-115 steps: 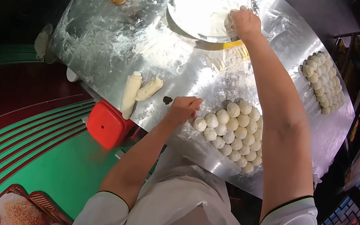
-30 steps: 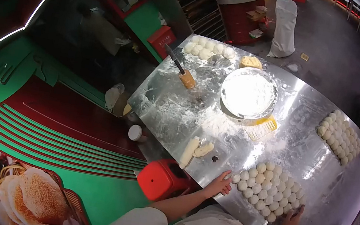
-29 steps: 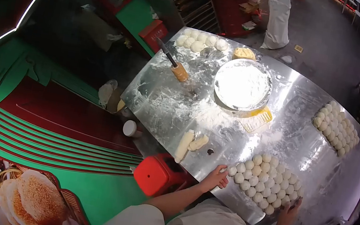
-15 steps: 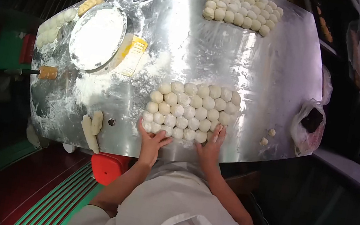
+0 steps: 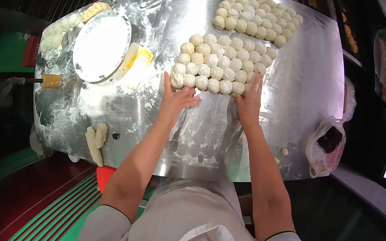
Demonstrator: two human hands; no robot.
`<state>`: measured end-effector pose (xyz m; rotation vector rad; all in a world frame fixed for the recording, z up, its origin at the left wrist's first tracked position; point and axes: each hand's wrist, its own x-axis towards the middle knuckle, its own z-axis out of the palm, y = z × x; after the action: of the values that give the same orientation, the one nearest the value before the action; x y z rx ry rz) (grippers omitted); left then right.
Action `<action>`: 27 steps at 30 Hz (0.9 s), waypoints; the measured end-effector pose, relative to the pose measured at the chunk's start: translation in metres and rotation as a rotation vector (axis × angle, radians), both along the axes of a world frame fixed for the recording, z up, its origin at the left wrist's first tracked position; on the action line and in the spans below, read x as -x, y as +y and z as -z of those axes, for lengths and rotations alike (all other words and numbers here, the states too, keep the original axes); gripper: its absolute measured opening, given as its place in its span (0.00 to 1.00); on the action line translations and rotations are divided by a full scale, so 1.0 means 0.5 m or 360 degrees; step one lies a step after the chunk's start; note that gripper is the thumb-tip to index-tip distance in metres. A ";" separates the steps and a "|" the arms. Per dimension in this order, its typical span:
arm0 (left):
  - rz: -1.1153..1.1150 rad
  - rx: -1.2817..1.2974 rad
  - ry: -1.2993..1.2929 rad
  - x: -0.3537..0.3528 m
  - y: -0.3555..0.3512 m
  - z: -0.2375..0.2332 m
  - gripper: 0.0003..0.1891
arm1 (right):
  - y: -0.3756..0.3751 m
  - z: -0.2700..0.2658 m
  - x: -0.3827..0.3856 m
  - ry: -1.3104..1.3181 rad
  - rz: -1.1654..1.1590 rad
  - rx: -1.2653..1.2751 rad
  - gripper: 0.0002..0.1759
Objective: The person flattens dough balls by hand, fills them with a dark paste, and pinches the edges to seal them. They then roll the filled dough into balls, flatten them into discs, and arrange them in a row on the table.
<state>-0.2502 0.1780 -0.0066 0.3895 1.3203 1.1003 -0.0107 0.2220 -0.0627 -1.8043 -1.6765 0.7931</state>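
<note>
A packed block of round, floured dough balls (image 5: 217,66) lies on the steel table (image 5: 286,110) in the head view. My left hand (image 5: 175,99) is at the block's near left corner, fingers spread, the thumb and fingertips along its edge. At the near right corner, my right hand (image 5: 250,98) lies with its fingers stretched along the block's right side. Neither hand is wrapped round a ball. Just beyond this block sits a second group of dough balls (image 5: 256,16), close to its far edge.
A floury round tray (image 5: 103,47) and a yellow-and-white scraper (image 5: 140,63) lie to the left. A rolling pin (image 5: 51,81) rests at the left edge, dough strips (image 5: 95,142) near the front left. A plastic bag (image 5: 326,148) sits at the right edge.
Both hands have moved away from my body, and the whole block of dough balls has slid with them toward the far group. Floury streaks now show on the table behind it.
</note>
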 end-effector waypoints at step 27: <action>0.0324 -0.0026 0.0393 0.160 -0.387 0.179 0.12 | -0.188 -0.012 -0.033 -0.0671 -0.0491 0.0355 0.50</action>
<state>-0.3303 -0.0154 -0.0959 0.6742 1.4525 0.9135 0.0057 0.1278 -0.0569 -1.9940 -2.2567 0.7901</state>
